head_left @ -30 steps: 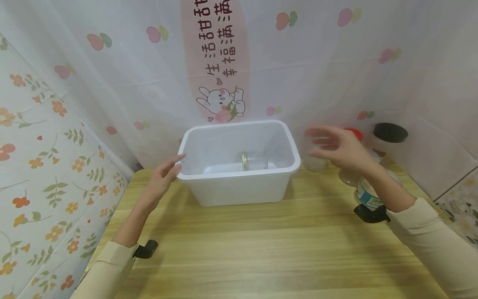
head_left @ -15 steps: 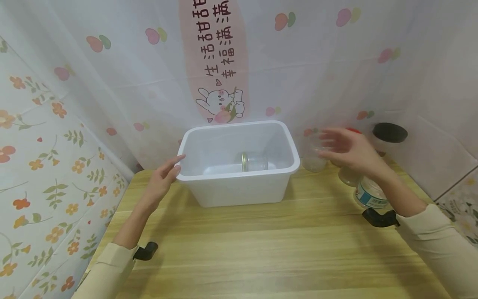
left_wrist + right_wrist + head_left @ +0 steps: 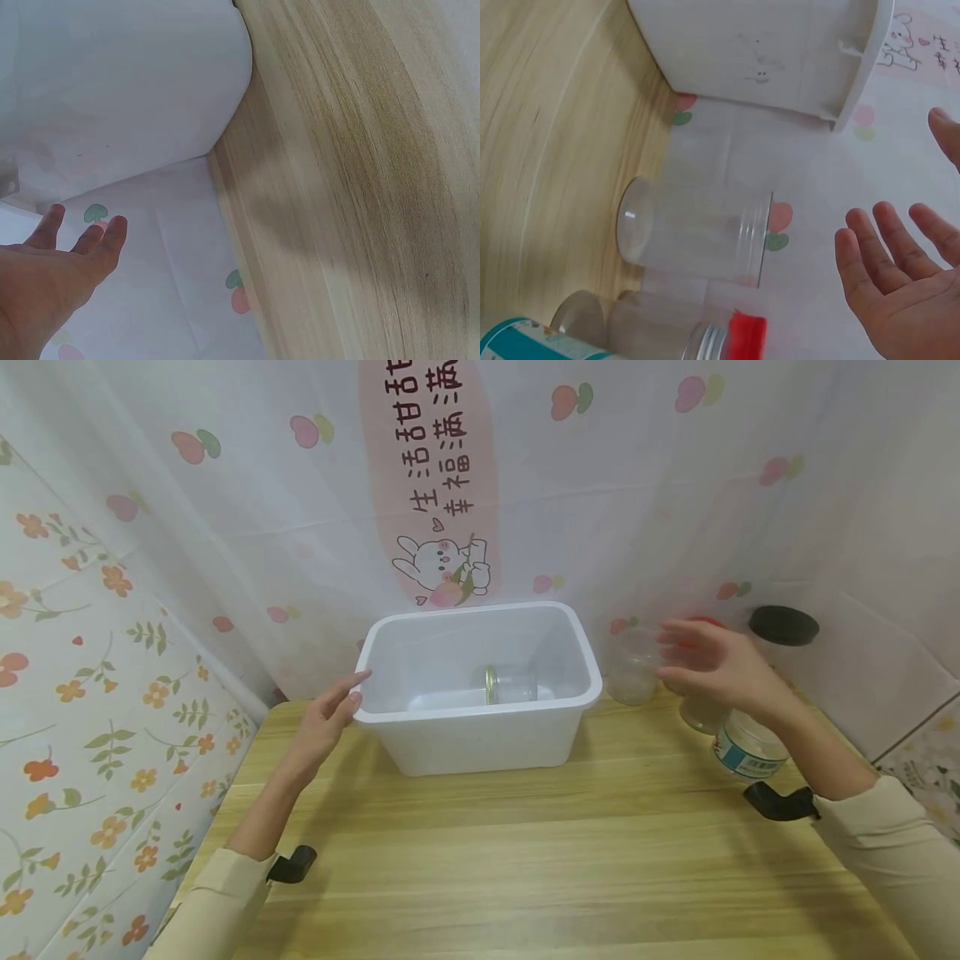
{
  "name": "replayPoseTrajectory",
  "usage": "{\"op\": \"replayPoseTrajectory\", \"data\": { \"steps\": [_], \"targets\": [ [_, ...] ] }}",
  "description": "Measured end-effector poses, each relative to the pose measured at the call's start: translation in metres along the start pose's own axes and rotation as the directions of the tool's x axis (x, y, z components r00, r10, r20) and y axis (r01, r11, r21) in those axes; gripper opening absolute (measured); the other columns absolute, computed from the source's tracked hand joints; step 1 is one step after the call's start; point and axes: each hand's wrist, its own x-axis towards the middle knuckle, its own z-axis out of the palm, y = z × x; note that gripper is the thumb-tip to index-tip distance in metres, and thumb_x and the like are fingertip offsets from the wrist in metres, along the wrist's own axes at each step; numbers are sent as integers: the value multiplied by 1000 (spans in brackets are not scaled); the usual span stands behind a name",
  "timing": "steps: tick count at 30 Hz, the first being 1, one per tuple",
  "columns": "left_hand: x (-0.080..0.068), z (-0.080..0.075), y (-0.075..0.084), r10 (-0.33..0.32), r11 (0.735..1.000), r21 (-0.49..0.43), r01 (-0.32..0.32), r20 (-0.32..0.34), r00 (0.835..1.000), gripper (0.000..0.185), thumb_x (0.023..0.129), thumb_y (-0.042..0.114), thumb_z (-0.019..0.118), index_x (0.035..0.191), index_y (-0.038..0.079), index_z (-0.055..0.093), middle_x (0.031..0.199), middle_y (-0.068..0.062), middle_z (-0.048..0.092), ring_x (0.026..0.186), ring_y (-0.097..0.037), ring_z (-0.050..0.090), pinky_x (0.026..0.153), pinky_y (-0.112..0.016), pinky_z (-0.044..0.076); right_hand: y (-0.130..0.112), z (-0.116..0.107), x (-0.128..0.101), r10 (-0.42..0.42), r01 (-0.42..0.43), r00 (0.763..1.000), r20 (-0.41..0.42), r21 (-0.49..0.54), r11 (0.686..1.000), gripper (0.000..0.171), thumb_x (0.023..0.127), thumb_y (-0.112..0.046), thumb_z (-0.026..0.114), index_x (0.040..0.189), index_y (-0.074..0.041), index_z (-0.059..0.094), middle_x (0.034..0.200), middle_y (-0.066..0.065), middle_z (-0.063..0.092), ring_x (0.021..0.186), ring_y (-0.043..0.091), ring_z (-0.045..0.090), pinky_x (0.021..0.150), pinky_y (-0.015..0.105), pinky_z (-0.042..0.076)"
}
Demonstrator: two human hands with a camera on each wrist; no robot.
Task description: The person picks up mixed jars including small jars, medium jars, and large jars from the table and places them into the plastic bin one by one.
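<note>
1. At the right end of the white bin (image 3: 480, 693), just past its short wall: clear open jar (image 3: 632, 667), standing upright on the table (image 3: 525, 860), apart from the bin but near it.
2. Just beside that jar, on its right: right hand (image 3: 712, 668), fingers spread and relaxed, holding nothing, fingertips (image 3: 671, 628) level with the jar's upper rim. Whether they touch the plastic cannot be told from the head view; in the right wrist view, a clear gap between palm (image 3: 900, 292) and jar (image 3: 694, 232).
3. From the open grip, jar lying to the left and slightly lower; long axis vertical, mouth up, side wall facing the palm.
4. Far nearer to the right hand than to the left, with the whole bin between jar and left hand (image 3: 326, 718).
5. At the bin's left end: left hand open, fingers straight, tips at the rim corner, thumb close against the wall; grasping nothing, fingers (image 3: 105, 240) straight in the left wrist view too.
6. Behind and under the right wrist: red-capped jar (image 3: 705, 710), black-lidded jar (image 3: 782, 631) and a bottle with a blue label (image 3: 746, 752), crowded close together.
7. Inside the bin: small glass jar (image 3: 512, 683) on its side, gold rim turned left.
</note>
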Motion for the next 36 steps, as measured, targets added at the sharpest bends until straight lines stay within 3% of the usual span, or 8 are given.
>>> {"op": "replayPoseTrajectory", "data": {
  "steps": [5, 13, 21, 27, 36],
  "targets": [
    [0, 0, 0, 7, 1000, 3, -7, -3, 1000, 47, 110, 24, 47, 154, 6, 44, 157, -14, 38, 139, -33, 39, 112, -53, 33, 7, -6, -2, 11, -10, 1000, 6, -24, 1000, 66, 89, -13, 82, 147, -12, 52, 140, 13, 57, 123, 22, 57, 88, 13, 47],
    [-1, -1, -3, 21, 1000, 7, -21, -4, 1000, 47, 110, 25, 47, 154, 8, 44, 158, -14, 38, 140, -33, 39, 111, -45, 37, 14, -15, -6, -2, 2, 1000, 7, -40, 999, 60, 92, -15, 78, 147, -14, 52, 141, 13, 55, 117, 6, 57, 86, 13, 48],
    [0, -1, -5, 26, 1000, -7, -26, -1, 1000, 47, 110, 26, 47, 154, 8, 44, 159, -11, 37, 142, -30, 37, 113, -53, 32, 21, -19, -9, -35, 36, 999, -9, 21, 999, 56, 92, -6, 77, 143, -8, 56, 137, 11, 58, 111, 5, 63, 85, 16, 51],
    [0, -2, -5, 24, 1000, -9, -24, 3, 1000, 47, 111, 26, 46, 154, 8, 43, 159, -11, 36, 142, -31, 37, 113, -54, 32, 22, -22, -11, -33, 34, 999, -28, 18, 999, 54, 91, -5, 78, 141, -7, 57, 132, 2, 62, 110, 6, 64, 85, 15, 51],
    [0, -2, -3, 22, 1000, 9, -22, 0, 1000, 47, 110, 26, 46, 154, 9, 44, 158, -10, 37, 140, -31, 40, 109, -40, 40, 32, -28, -18, 24, -27, 998, -58, -65, 998, 54, 90, -12, 80, 139, -8, 58, 130, 0, 61, 108, 4, 63, 81, 13, 51]
  ]
}}
